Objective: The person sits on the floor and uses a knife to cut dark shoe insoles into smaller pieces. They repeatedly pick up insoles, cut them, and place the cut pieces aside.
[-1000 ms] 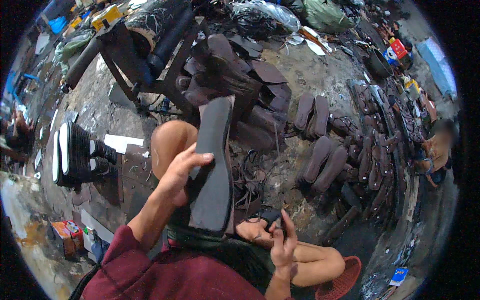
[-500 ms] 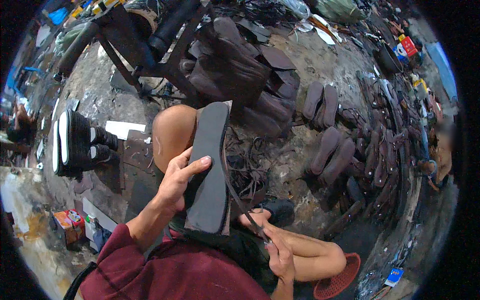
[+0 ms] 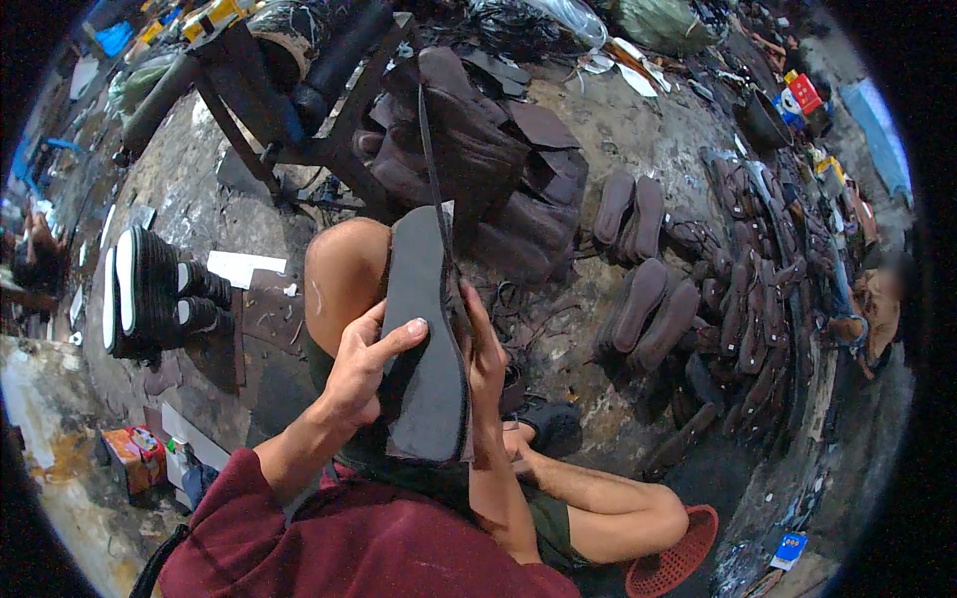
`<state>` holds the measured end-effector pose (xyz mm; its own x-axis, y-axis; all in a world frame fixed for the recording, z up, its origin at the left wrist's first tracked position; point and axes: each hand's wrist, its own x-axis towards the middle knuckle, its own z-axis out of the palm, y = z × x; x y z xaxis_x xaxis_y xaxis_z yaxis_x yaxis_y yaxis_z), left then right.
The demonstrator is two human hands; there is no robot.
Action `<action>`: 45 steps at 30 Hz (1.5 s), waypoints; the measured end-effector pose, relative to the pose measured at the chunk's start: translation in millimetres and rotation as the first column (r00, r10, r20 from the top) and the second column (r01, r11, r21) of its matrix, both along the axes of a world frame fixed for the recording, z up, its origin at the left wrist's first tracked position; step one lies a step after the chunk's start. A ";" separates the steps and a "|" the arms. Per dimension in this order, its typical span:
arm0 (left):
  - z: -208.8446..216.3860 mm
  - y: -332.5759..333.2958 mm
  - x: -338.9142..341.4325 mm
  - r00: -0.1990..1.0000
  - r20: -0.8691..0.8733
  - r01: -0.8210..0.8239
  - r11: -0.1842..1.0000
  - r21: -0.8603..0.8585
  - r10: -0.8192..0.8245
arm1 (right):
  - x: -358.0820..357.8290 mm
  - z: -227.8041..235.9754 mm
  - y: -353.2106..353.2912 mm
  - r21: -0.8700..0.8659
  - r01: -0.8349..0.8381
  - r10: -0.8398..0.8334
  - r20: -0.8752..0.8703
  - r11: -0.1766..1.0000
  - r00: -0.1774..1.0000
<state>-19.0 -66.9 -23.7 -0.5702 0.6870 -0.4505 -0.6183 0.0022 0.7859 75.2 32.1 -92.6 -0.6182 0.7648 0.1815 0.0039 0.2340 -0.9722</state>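
Note:
A dark grey shoe sole (image 3: 423, 384) lies lengthwise over my lap, with a brownish layer showing along its edge. My left hand (image 3: 367, 359) grips it from the left, thumb flat on top and the other fingers mostly hidden beneath. At the sole's right edge is my right hand (image 3: 484, 349), its fingers closed around a narrow dark strip (image 3: 431, 149). The strip rises past the sole's upper end toward a brown pile. The sole partly hides the right fingers, so their exact hold is unclear.
Stacked black sandals with white soles (image 3: 128, 279) stand at left. A dark metal stand (image 3: 329, 149) and brown sole-shaped pieces (image 3: 449, 140) lie ahead. Several brown soles (image 3: 638, 304) and straps cover the floor at right. A red plastic basket (image 3: 678, 553) sits beside my knee.
My right hand has moved up from the lower right to the sole's right edge. The dark strip, formerly running down to that hand, now points upward. My left hand keeps its hold.

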 end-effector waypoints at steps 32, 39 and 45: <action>36.0 -22.4 -2.2 0.940 0.085 0.330 0.944 0.019 -0.331 | 151.9 34.3 -9.6 0.216 -0.222 0.148 0.313 0.951 0.938; 56.2 -15.7 8.1 0.861 -0.129 0.490 0.870 -0.053 -0.493 | 135.2 133.0 43.1 0.175 -0.485 0.351 0.489 0.857 0.798; 62.1 -12.4 18.3 0.835 -0.187 0.519 0.854 -0.043 -0.517 | 98.6 163.3 68.0 0.261 -0.667 0.409 0.620 0.698 0.670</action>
